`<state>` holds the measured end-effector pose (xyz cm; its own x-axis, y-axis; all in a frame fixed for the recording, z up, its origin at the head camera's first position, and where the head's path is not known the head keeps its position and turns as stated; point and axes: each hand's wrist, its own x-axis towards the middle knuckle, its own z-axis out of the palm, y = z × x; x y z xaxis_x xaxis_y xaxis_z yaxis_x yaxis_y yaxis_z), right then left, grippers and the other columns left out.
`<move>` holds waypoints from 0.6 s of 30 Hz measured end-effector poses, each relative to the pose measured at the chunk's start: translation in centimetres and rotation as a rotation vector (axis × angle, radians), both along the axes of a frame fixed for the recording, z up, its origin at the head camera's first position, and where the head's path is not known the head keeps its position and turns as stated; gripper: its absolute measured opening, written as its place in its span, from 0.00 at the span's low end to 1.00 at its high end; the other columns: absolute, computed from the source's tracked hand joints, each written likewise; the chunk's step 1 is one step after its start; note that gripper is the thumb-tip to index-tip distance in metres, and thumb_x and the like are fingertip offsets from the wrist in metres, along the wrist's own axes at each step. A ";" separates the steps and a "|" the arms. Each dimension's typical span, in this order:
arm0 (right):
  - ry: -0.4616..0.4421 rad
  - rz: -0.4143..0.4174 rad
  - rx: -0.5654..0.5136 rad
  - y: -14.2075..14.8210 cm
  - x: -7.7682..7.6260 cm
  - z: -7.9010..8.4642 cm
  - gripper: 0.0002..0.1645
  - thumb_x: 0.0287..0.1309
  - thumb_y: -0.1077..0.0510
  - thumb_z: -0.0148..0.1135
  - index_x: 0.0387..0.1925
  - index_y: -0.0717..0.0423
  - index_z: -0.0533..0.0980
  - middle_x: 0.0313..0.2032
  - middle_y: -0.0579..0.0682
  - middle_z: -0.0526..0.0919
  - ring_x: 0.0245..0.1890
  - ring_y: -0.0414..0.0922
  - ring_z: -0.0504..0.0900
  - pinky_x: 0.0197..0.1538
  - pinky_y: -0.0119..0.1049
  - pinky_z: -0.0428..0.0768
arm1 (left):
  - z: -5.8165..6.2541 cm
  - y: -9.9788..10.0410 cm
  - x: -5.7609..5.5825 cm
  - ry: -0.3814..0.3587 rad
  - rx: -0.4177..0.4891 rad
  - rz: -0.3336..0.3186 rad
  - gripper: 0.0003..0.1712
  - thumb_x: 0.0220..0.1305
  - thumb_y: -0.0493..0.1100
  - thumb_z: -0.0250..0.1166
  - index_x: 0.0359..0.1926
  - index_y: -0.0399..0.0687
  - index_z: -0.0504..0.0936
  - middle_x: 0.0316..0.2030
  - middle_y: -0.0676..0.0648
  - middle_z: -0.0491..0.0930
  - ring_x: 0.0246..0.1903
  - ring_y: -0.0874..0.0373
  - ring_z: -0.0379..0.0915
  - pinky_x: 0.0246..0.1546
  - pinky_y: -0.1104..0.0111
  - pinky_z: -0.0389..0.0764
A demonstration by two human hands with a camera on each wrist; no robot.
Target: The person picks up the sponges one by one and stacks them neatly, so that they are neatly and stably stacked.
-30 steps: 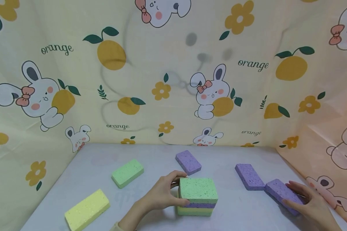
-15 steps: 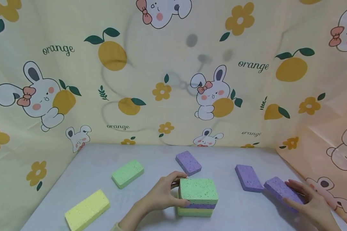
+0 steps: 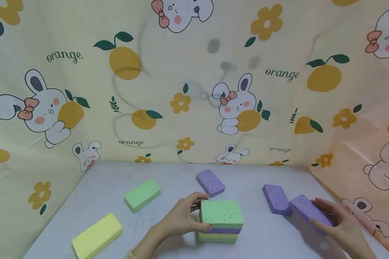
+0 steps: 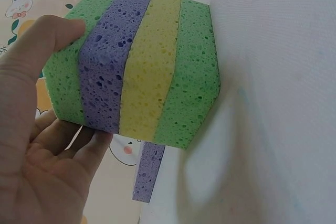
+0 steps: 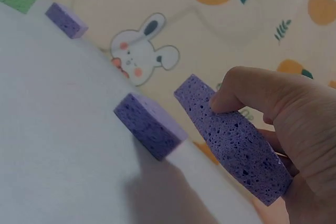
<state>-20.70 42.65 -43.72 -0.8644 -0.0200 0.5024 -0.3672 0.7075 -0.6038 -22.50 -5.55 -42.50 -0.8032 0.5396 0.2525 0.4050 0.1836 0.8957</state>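
Observation:
At the middle of the table, my left hand (image 3: 181, 218) grips the side of a sponge stack (image 3: 222, 213). From top to bottom in the left wrist view, the stack (image 4: 139, 66) runs green, purple, yellow, green, with the layers pressed flush. Over on the right, my right hand (image 3: 345, 225) pinches a purple sponge (image 3: 308, 210) between thumb and fingers. This sponge (image 5: 226, 140) is raised off the table and tilted in the right wrist view. Just left of it lies another purple sponge (image 3: 275, 199); the far fingers of both hands are partly hidden.
Behind the stack lies a purple sponge (image 3: 210, 182). A green sponge (image 3: 142, 195) and a yellow sponge (image 3: 97, 235) lie on the left of the white table (image 3: 256, 237). A printed cloth (image 3: 188, 54) walls the back and sides.
My right hand has lifted the purple sponge off the table and shifted it a little left. The left hand and the stack have stayed in place.

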 end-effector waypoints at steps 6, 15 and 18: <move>0.013 0.097 -0.054 -1.3 -0.2 0.2 0.38 0.47 0.73 0.73 0.61 0.73 0.68 0.53 0.28 0.77 0.53 0.22 0.71 0.51 0.12 0.68 | 0.0 -0.1 0.0 0.009 0.010 -0.008 0.41 0.49 0.47 0.79 0.62 0.50 0.70 0.58 0.54 0.75 0.59 0.58 0.70 0.62 0.70 0.67; -0.058 0.009 0.015 -2.8 0.5 0.6 0.38 0.53 0.62 0.74 0.63 0.68 0.68 0.50 0.23 0.72 0.50 0.16 0.66 0.47 0.08 0.65 | -0.1 -0.2 0.0 0.008 0.015 -0.019 0.41 0.49 0.47 0.79 0.62 0.50 0.70 0.57 0.55 0.75 0.59 0.59 0.70 0.62 0.70 0.67; -0.072 0.004 0.014 -3.2 0.6 0.8 0.39 0.54 0.60 0.74 0.63 0.67 0.67 0.50 0.22 0.72 0.50 0.16 0.66 0.47 0.08 0.65 | -0.1 -0.2 0.0 0.004 0.012 -0.014 0.41 0.49 0.47 0.79 0.62 0.50 0.70 0.58 0.55 0.75 0.60 0.59 0.69 0.62 0.70 0.67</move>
<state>-20.09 39.41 -42.95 -0.8983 -0.0300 0.4383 -0.3259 0.7145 -0.6191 -22.48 -5.74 -42.64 -0.7946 0.5476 0.2621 0.4106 0.1669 0.8964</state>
